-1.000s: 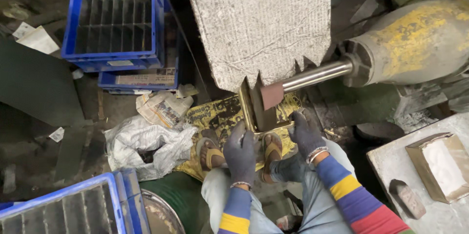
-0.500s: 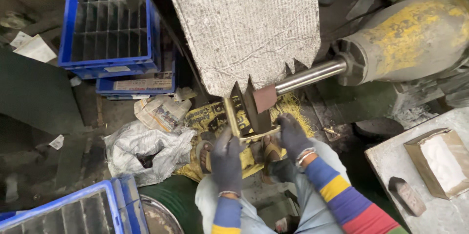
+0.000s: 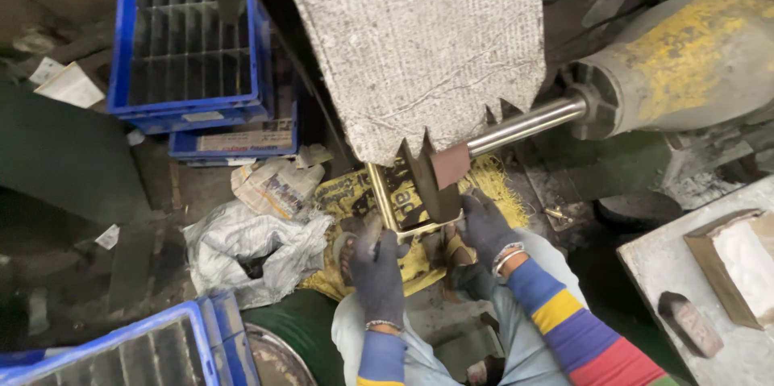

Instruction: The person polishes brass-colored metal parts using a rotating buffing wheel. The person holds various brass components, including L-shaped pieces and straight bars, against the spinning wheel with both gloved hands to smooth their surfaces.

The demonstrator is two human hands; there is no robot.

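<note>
Left hand (image 3: 377,269) gloved, gripped brass frame (image 3: 395,209) at lower centre | right hand (image 3: 484,229) gloved, clamped its other end | frame pressed against buffing wheel (image 3: 435,176) | polishing judged under way, corner unfinished.

The dirty floor (image 3: 72,273) carries stacked blue crates (image 3: 189,39) at far left, another blue crate (image 3: 129,354) near left, crumpled white sacking (image 3: 250,245), newspaper (image 3: 278,184) and a yellow printed sack (image 3: 355,197) in the middle.

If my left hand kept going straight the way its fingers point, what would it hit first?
Probably the brass frame your left hand already grips, then the dark buffing wheel just beyond; depth is unclear.
</note>
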